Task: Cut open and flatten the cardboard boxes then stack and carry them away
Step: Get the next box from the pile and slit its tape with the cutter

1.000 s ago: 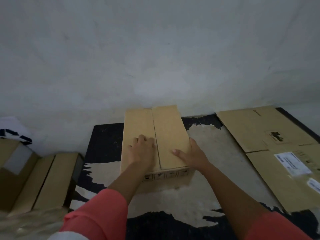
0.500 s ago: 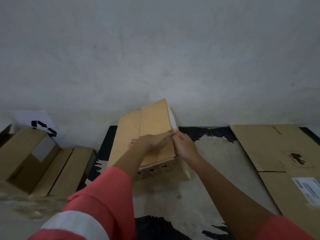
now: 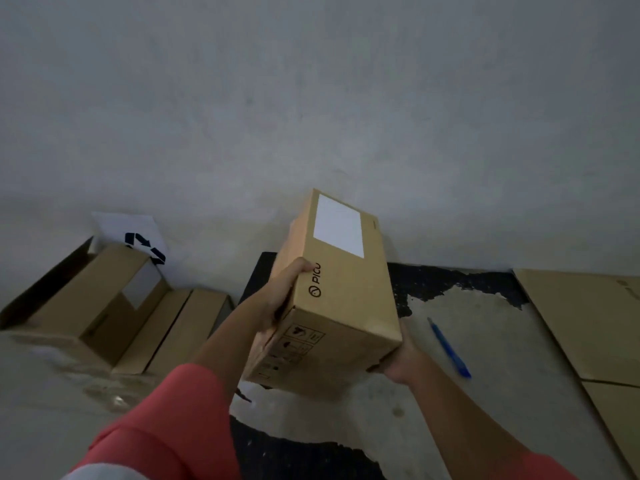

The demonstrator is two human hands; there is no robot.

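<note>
A closed brown cardboard box [image 3: 346, 299] with a white label and a printed logo is held tilted above the floor. My left hand [image 3: 282, 296] grips its left long side, thumb over the top edge. My right hand [image 3: 401, 362] holds the box from under its near right corner; most of its fingers are hidden beneath. A blue pen-like cutter [image 3: 450, 348] lies on the floor to the right of the box. Flattened cardboard [image 3: 588, 323] lies at the far right.
Two more boxes sit at the left: an open one [image 3: 86, 303] and a closed flat one [image 3: 173, 330]. A white sheet with a recycling symbol [image 3: 138, 237] leans on the grey wall [image 3: 311, 116]. The floor has black and pale patches.
The box was lying on the floor under both hands; it has been turned and lifted, its labelled side now facing up. The blue cutter has come into view where the box lay.
</note>
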